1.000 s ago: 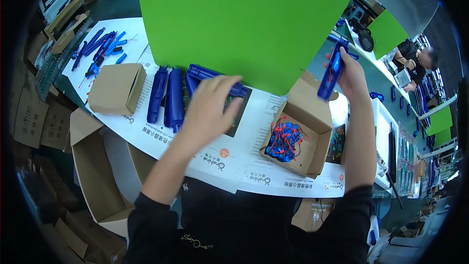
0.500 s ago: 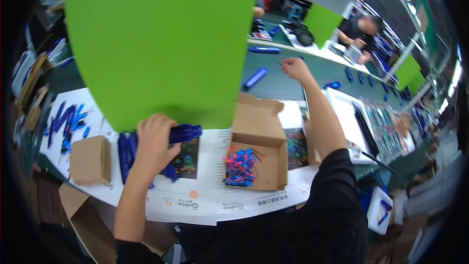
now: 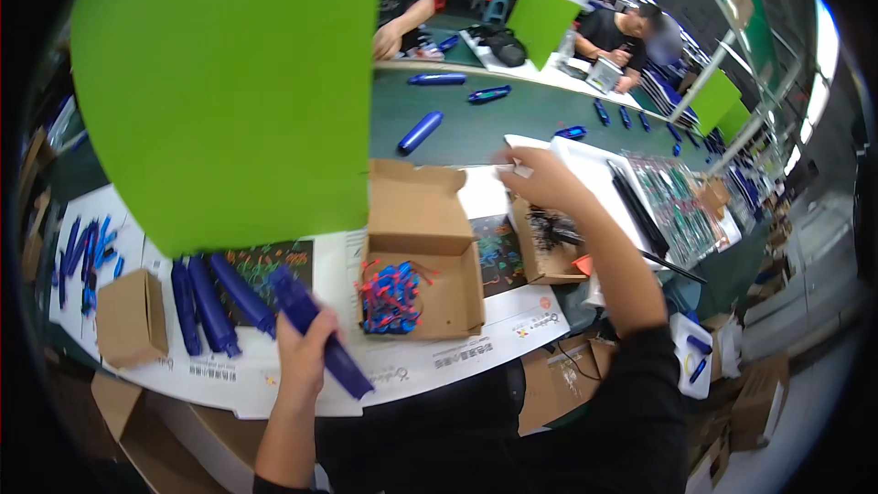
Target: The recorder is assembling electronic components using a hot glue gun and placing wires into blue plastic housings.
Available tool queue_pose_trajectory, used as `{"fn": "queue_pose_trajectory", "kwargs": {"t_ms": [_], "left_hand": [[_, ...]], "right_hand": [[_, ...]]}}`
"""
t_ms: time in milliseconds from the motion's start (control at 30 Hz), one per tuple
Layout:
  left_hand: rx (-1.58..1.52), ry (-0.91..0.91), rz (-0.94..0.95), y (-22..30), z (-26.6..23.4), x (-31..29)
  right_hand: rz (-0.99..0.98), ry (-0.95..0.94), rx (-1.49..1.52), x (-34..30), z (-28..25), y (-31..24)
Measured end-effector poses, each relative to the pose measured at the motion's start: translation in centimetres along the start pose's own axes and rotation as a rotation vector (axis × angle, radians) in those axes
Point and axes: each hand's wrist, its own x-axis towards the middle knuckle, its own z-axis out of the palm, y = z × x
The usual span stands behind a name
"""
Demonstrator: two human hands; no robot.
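My left hand is closed round the middle of a dark blue tube-shaped casing, which is tilted over the white paper. Left of it, several similar blue casings lie side by side. My right hand is smeared by motion, so its finger grip is unclear; it hovers above a small cardboard box of dark little parts. Between my hands stands an open cardboard box. Small blue parts with red wires are heaped in its left side.
A tall green panel rises at the back left. Beyond runs a green belt with several blue casings. A white tray and bagged green boards lie right; a closed cardboard box sits left. A co-worker works across the belt.
My left hand has brought a casing off the row, toward me and to the right. My right hand has drawn back from the belt, where another blue casing now lies.
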Motion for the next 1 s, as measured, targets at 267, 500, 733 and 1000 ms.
{"fn": "queue_pose_trajectory", "kwargs": {"t_ms": [267,500,733,1000], "left_hand": [[-0.119,0.164,0.053,-3.4,-2.0,-4.0],[0.106,0.094,0.074,-6.3,-3.5,-3.0],[0.092,0.078,0.082,-5.3,-2.8,-2.6],[-0.022,0.116,0.014,-3.9,-1.9,-3.0]], "right_hand": [[0.439,0.114,-0.230,20.6,17.0,1.3],[0.709,0.200,0.074,24.8,17.5,3.8],[0.492,0.277,-0.173,20.3,14.7,5.3],[0.098,0.203,0.077,-1.7,-1.2,-3.1]]}}
